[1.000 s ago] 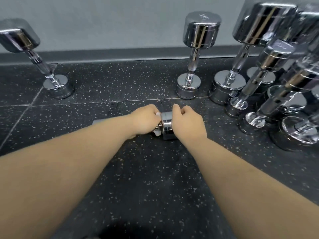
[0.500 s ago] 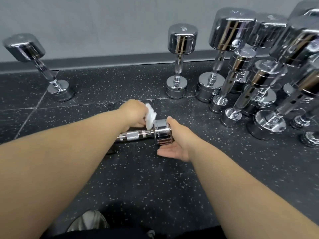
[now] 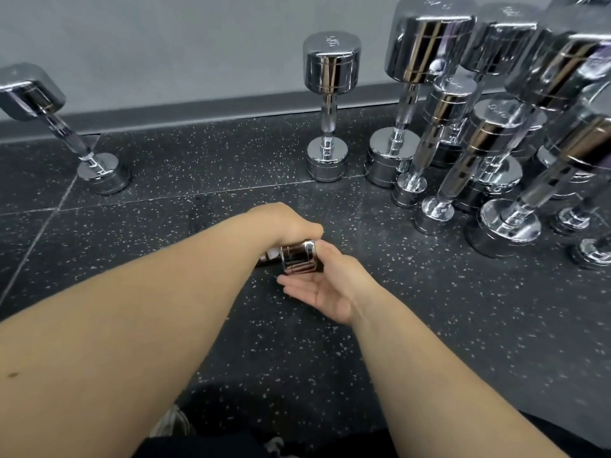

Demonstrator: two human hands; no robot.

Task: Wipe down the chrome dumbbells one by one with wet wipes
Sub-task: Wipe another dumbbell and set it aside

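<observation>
A small chrome dumbbell (image 3: 299, 257) lies on its side on the dark speckled floor in the middle of the view. My left hand (image 3: 284, 226) is curled over its handle, and a bit of white wet wipe (image 3: 273, 251) shows under the fingers. Most of the handle and the far head are hidden by my left forearm. My right hand (image 3: 327, 285) is at the near head, fingers straight and palm turned up, with the thumb touching the head's end face.
One chrome dumbbell stands on end at the left (image 3: 99, 170) and another in the middle (image 3: 329, 104), both by the grey wall. Several larger ones are packed together at the right (image 3: 479, 143). A shoe (image 3: 172, 424) shows at the bottom edge.
My left hand has come down from above the head with the wipe and now covers the handle. My right hand has stayed flat by the near head.
</observation>
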